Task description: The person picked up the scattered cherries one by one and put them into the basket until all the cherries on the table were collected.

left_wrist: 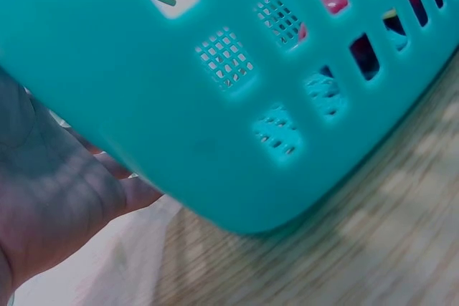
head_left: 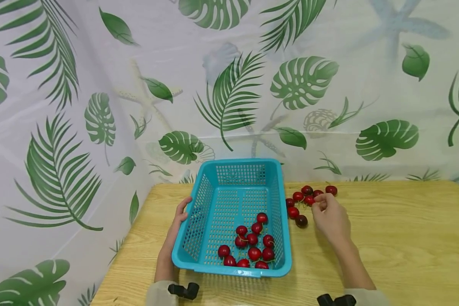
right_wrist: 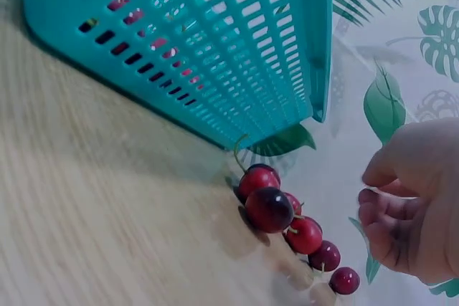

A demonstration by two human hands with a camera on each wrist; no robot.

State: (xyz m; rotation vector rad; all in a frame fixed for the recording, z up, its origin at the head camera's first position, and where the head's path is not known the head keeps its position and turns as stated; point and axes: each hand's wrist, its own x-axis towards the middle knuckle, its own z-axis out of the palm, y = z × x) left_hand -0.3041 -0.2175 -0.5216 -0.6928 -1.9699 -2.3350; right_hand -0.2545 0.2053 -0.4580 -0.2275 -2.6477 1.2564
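A turquoise plastic basket (head_left: 229, 269) stands on the table, with several red cherries (head_left: 254, 254) inside towards its near right corner. My left hand (head_left: 174, 227) lies along the basket's left outer side, fingers extended against the wall; in the left wrist view the palm (left_wrist: 61, 184) faces the basket, some fingers hidden behind it. To the right of the basket lies a loose group of cherries (head_left: 293, 213), bright red to dark. My right hand (head_left: 333, 219) reaches over this group, thumb and fingers bent close together. Between its fingertips (right_wrist: 367, 197) no cherry shows in the right wrist view.
The wooden table (head_left: 398, 238) extends to the right of the hands. Behind and to the left hangs a white leaf-print sheet (head_left: 321, 38). One cherry (head_left: 331, 190) lies at the far right of the loose group, near the table's back edge.
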